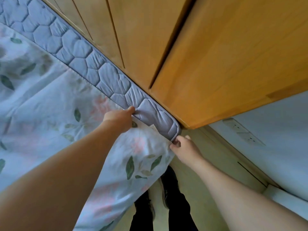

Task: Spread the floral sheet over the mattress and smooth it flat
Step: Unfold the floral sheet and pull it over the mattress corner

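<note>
The floral sheet (55, 114), white with green leaves and pink flowers, covers most of the mattress and hangs over its near corner. A strip of the grey quilted mattress (93, 67) stays bare along the wooden wall. My left hand (120, 118) grips the sheet's edge on top of the mattress, near the corner. My right hand (186, 148) pinches the sheet's corner just under the mattress corner.
A wooden wardrobe (216, 55) stands tight against the mattress's far side. A white wall with a socket (243, 133) is at the right. My legs and dark shoes (168, 189) stand on the pale floor beside the bed.
</note>
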